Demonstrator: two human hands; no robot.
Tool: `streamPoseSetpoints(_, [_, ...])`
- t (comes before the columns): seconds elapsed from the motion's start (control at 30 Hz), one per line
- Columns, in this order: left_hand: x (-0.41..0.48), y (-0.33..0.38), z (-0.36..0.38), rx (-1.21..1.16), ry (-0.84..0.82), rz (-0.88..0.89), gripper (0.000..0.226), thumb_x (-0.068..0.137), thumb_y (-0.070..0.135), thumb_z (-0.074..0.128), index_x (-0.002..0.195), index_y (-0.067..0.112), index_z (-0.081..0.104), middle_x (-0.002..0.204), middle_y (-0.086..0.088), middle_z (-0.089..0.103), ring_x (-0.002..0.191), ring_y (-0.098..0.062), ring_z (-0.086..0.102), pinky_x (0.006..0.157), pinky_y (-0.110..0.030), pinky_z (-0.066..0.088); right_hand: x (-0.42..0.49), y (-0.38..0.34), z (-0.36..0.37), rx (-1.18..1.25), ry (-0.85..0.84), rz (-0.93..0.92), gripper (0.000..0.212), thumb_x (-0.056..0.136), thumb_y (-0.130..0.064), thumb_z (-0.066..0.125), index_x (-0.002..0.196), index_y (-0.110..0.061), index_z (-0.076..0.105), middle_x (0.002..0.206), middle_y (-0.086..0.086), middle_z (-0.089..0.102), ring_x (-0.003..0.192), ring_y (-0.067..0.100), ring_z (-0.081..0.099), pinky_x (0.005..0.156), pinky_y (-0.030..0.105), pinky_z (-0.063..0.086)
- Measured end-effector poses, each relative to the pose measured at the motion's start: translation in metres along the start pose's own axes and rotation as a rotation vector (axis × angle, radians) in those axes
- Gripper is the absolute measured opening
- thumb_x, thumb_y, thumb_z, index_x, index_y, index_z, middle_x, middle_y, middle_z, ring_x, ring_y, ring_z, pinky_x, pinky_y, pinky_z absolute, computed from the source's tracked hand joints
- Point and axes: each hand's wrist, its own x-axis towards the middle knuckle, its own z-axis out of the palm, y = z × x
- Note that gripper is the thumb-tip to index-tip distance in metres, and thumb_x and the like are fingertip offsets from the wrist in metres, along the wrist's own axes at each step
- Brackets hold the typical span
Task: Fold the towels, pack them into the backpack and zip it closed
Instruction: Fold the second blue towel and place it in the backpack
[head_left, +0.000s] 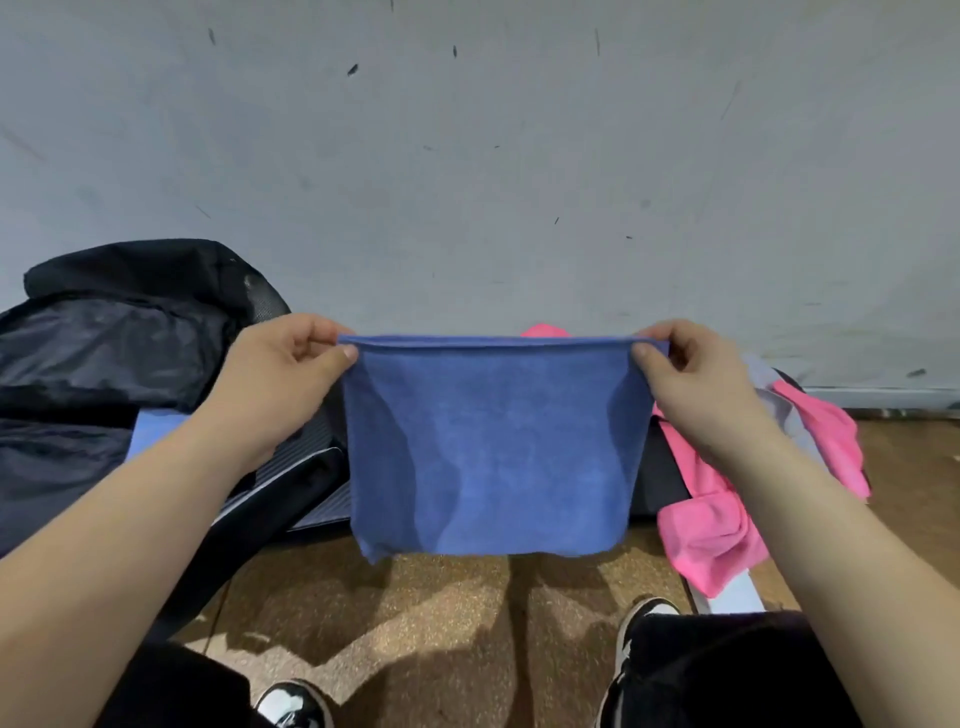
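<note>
Left hand (280, 374) and right hand (696, 384) each pinch a top corner of the blue towel (488, 447), which hangs spread between them above the brown floor (441, 613).

Behind it rises a scuffed grey wall (467, 156). The black backpack (104, 343) lies open on the left, just beside the left hand, with a pale blue cloth (150, 431) showing inside. A crumpled pink towel (711, 525) lies heaped on the right, touching a grey cloth (769, 387). Two black-and-white shoes (644, 618) show near the bottom edge.
</note>
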Motion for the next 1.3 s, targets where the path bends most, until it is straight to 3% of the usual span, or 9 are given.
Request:
streamPoseSetpoints(0.07, [0.004,0.004,0.001,-0.071,0.115,0.046,0.014,0.096,0.012,0.070,0.091,0.025,0.074,0.076,0.003,0.071,0.055,0.005,0.061,0.057,-0.009,0.049,-0.003,-0.016,0.002,-0.004,0.165,-0.191,0.014,0.099,-0.008,0.062,0.094,-0.020,0.068,0.085,-0.014,0.068,0.070,-0.009,0.060,0.067,0.008,0.046])
streamPoseSetpoints(0.17, [0.010,0.005,0.002,-0.078,0.117,0.025,0.009,0.099,0.012,0.066,0.100,0.018,0.072,0.075,-0.008,0.072,0.051,-0.005,0.064,0.044,-0.014,0.046,-0.001,-0.020,0.009,0.019,0.195,-0.266,0.015,0.101,-0.010,0.061,0.099,-0.023,0.068,0.087,-0.011,0.070,0.075,0.002,0.068,0.066,0.010,0.050])
streamPoseSetpoints(0.33, [0.014,-0.008,0.010,-0.073,-0.021,-0.091,0.008,0.101,0.008,0.063,0.102,0.010,0.070,0.096,-0.021,0.076,0.086,-0.024,0.079,0.081,-0.034,0.065,0.016,0.003,0.019,0.034,0.068,-0.059,0.017,0.099,-0.013,0.065,0.092,-0.029,0.069,0.089,0.001,0.075,0.088,0.027,0.073,0.082,0.053,0.061])
streamPoseSetpoints(0.53, [0.017,-0.008,0.013,-0.107,0.064,-0.057,0.009,0.102,0.010,0.061,0.107,0.009,0.068,0.098,-0.015,0.075,0.093,-0.022,0.077,0.089,-0.031,0.062,0.011,0.003,0.023,0.129,0.062,-0.084,0.015,0.099,-0.009,0.064,0.095,-0.022,0.071,0.094,0.004,0.076,0.088,0.022,0.073,0.087,0.051,0.060])
streamPoseSetpoints(0.7, [0.018,-0.004,0.012,-0.110,0.175,0.053,0.009,0.099,0.021,0.063,0.098,0.029,0.068,0.095,0.002,0.077,0.094,-0.017,0.077,0.095,-0.039,0.060,0.006,-0.002,0.024,0.210,0.163,-0.162,0.016,0.100,-0.011,0.063,0.097,-0.026,0.068,0.095,-0.004,0.073,0.089,0.012,0.069,0.085,0.031,0.058])
streamPoseSetpoints(0.83, [0.016,-0.010,0.018,-0.062,0.080,-0.040,0.011,0.098,0.016,0.064,0.093,0.024,0.069,0.092,-0.004,0.077,0.092,-0.022,0.077,0.096,-0.047,0.060,0.007,0.011,0.026,0.192,0.059,-0.046,0.010,0.099,-0.013,0.065,0.096,-0.020,0.072,0.095,0.003,0.077,0.093,0.025,0.074,0.087,0.042,0.060])
streamPoseSetpoints(1.0, [0.016,-0.018,0.019,0.058,0.029,-0.097,0.007,0.096,0.020,0.066,0.090,0.022,0.071,0.075,-0.001,0.077,0.076,-0.022,0.077,0.084,-0.050,0.063,0.011,0.022,0.029,0.074,0.057,0.062,0.014,0.092,-0.022,0.074,0.089,-0.010,0.070,0.083,0.014,0.075,0.070,0.014,0.064,0.068,0.041,0.056])
streamPoseSetpoints(1.1, [0.019,-0.016,0.021,0.114,0.096,-0.083,0.007,0.094,0.025,0.066,0.088,0.023,0.069,0.070,0.000,0.072,0.068,-0.021,0.070,0.073,-0.040,0.059,0.015,0.024,0.032,0.289,0.062,0.200,0.033,0.091,-0.026,0.077,0.090,0.003,0.060,0.078,0.026,0.064,0.068,0.025,0.058,0.061,0.045,0.054])
streamPoseSetpoints(1.3, [0.018,0.004,0.040,0.050,0.110,-0.119,0.007,0.092,0.025,0.066,0.088,0.020,0.070,0.069,0.002,0.068,0.066,-0.016,0.060,0.070,-0.031,0.052,0.013,0.009,0.042,0.539,-0.056,0.390,0.025,0.095,-0.027,0.075,0.093,-0.009,0.058,0.072,0.014,0.057,0.049,0.022,0.053,0.045,0.029,0.047])
